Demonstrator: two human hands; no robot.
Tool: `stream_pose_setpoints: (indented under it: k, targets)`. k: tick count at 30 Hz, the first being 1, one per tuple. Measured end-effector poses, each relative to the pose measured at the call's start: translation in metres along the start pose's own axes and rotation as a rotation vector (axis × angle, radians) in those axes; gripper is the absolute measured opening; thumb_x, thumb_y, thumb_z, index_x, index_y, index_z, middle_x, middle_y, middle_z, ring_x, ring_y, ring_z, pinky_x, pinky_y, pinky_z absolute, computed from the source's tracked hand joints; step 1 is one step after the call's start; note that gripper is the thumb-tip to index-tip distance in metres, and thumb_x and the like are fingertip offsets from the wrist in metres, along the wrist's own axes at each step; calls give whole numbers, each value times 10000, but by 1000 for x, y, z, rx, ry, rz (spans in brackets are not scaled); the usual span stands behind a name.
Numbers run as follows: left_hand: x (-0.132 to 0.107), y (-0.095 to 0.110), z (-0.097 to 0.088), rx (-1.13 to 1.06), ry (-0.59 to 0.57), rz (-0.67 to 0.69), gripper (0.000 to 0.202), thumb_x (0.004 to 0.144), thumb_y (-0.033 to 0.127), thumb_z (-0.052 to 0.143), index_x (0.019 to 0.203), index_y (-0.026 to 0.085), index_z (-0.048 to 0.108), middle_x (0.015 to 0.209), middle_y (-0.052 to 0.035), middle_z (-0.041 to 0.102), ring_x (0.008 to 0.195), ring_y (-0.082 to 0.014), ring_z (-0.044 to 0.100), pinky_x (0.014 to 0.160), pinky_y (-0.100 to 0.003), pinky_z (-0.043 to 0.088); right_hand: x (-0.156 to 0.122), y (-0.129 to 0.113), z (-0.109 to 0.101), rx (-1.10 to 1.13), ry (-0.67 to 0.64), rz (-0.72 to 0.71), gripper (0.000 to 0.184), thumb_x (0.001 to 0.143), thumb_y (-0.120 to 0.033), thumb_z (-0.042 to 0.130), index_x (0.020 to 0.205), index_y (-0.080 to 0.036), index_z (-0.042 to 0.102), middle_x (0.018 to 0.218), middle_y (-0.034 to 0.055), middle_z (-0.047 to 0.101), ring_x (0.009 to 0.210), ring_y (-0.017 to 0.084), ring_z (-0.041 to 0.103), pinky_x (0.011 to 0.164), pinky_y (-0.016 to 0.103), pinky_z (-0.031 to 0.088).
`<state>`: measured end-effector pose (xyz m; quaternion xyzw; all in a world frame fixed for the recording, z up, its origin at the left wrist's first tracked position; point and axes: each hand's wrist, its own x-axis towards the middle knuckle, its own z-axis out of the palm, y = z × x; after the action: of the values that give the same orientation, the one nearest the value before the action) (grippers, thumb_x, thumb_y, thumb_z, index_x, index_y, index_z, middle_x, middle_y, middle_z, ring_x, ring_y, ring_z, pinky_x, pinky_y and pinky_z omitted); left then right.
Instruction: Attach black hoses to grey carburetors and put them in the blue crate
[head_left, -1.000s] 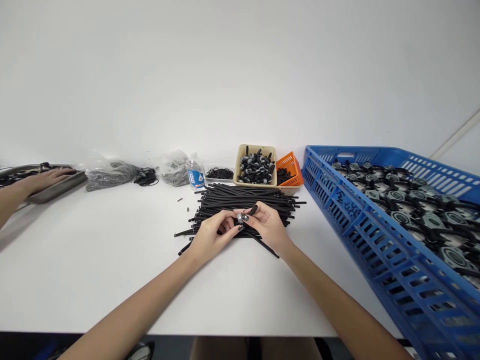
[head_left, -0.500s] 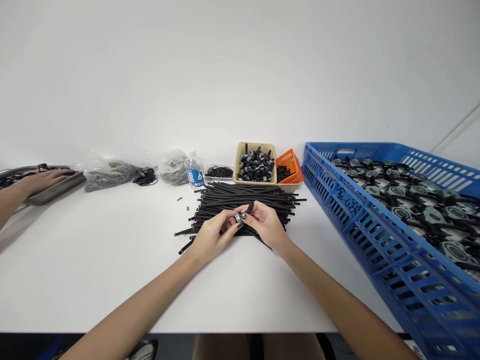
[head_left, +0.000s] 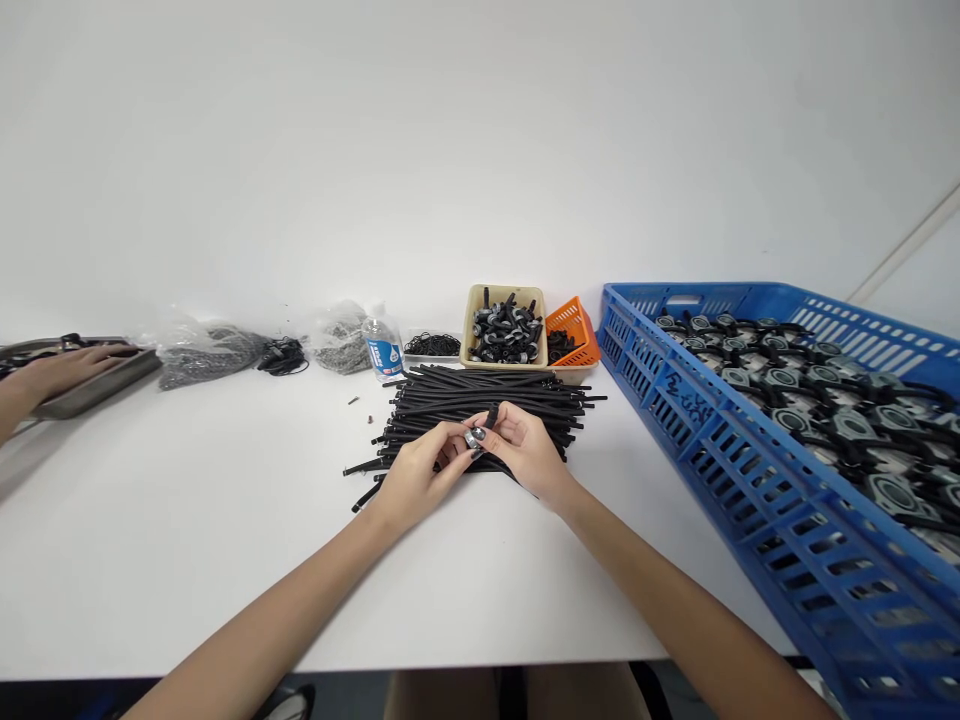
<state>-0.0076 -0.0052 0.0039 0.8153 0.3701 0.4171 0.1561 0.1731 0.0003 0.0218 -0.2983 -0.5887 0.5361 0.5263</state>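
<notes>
Over a heap of thin black tubes (head_left: 480, 400) on the white table (head_left: 225, 520), both my hands meet. My left hand (head_left: 421, 470) pinches a small silver ring clamp (head_left: 474, 437) between its fingertips. My right hand (head_left: 523, 447) is closed on one black tube, whose end (head_left: 492, 415) sticks up just above the clamp. The two pieces touch; how they sit together is hidden by my fingers.
A beige bin (head_left: 504, 326) of clamped fittings and an orange basket (head_left: 571, 334) stand behind the heap, with a small bottle (head_left: 382, 350), black rings (head_left: 433, 345) and plastic bags (head_left: 210, 348) to the left. A blue crate (head_left: 795, 440) of grey parts fills the right. Another person's hand (head_left: 60, 368) rests on a metal tray at far left.
The tube end in my right hand has swung from tilted right to upright beside the clamp. Both hands have shifted slightly left. The long tube below my right hand is gone from sight.
</notes>
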Motion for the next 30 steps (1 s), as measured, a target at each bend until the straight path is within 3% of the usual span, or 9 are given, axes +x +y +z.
stream_pose_setpoints:
  k: [30]
  targets:
    - [1, 1, -1, -6, -8, 16, 193, 956, 313, 520, 1077, 178, 583, 785, 0, 653, 631, -94, 571, 598, -197, 501, 0, 0, 1, 44, -21, 16, 417, 694, -525, 797, 746, -228, 509, 855, 32, 718, 864, 185, 671, 789, 328, 549]
